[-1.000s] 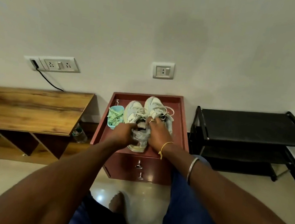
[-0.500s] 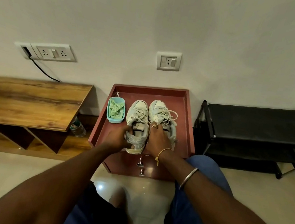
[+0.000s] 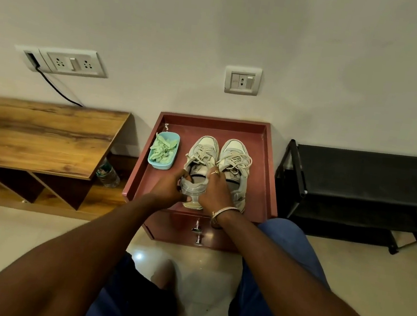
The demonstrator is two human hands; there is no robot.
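Against the pale wall stood the red cabinet [image 3: 269, 170], with both sneakers side by side on its top. My left hand [image 3: 168, 189] and right hand [image 3: 215, 192] curled around the heel of the left sneaker [image 3: 201, 157], gripping it. The right sneaker [image 3: 237, 158] sat just beside it. I judged the pair placed, with only straightening and letting go left.

From my desk I make out a ring [image 3: 215, 171] on one finger of the right hand [image 3: 213, 192]. At that wrist I see a silver bangle [image 3: 225, 209] lying beside a thin yellow thread [image 3: 213, 214]. Both forearms are bare, and blue trousers [image 3: 288, 249] cover the legs.
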